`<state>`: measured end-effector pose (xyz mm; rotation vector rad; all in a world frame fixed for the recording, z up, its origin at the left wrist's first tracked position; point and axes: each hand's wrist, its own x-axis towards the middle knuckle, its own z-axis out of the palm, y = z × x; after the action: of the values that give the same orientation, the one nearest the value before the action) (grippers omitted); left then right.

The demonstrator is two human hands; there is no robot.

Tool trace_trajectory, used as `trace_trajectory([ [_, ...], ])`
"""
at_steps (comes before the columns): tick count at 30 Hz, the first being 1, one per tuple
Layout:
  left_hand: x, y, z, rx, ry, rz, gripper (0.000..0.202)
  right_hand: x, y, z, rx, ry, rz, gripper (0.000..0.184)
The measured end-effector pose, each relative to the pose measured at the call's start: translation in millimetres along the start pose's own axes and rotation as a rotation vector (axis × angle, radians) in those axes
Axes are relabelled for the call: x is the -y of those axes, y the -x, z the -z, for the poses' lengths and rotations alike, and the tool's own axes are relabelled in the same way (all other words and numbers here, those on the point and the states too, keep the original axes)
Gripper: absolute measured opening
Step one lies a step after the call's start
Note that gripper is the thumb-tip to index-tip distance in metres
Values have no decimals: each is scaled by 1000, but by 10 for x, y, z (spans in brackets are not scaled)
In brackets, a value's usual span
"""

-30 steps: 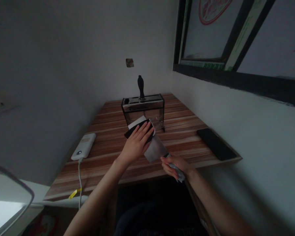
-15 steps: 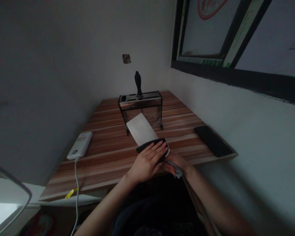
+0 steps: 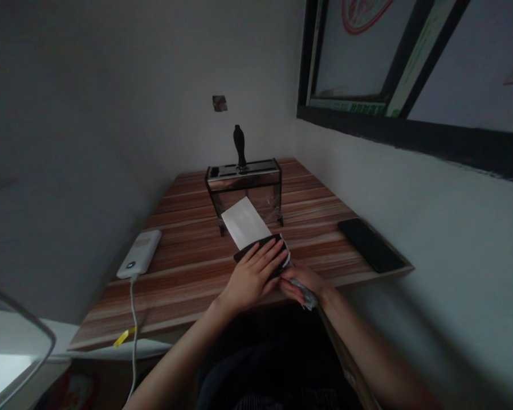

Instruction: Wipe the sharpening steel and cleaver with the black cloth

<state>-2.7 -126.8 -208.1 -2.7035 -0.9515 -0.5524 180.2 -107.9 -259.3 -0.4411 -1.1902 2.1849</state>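
My left hand lies across a thin black piece with a ragged white edge, its fingers long and close together. The hand presses that piece over the lower end of a flat, pale rectangular sheet. The sheet slants up and left, in front of a metal-and-black frame with an upright black handle. Close beside the left hand, my right hand is closed round a crumpled grey piece. What else it grips is hidden.
On the left of the wood-grain table lies a white power bank, with a white cable running over the front edge. A black phone lies at the right edge. Walls flank the table.
My left hand and the black piece have slid slightly up and left, covering more of the pale sheet. My right hand has barely moved.
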Motion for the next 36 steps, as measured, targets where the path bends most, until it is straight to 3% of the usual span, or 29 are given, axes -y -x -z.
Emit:
trace_trajectory([
  [8,318,-35,123,-33,4,81,55,83,28,-94,22,-28,-32,15],
  [16,813,-247,204,-148,11,186,51,111,46,-120,35,-26,-42,16],
  [21,965,-330,267,-169,11,214,54,107,39,-135,37,13,-40,24],
  [27,845,-302,203,-215,-23,218,51,123,46,-150,32,-5,-41,23],
  [36,404,-179,70,-121,24,98,50,121,52,-136,18,-24,-30,20],
])
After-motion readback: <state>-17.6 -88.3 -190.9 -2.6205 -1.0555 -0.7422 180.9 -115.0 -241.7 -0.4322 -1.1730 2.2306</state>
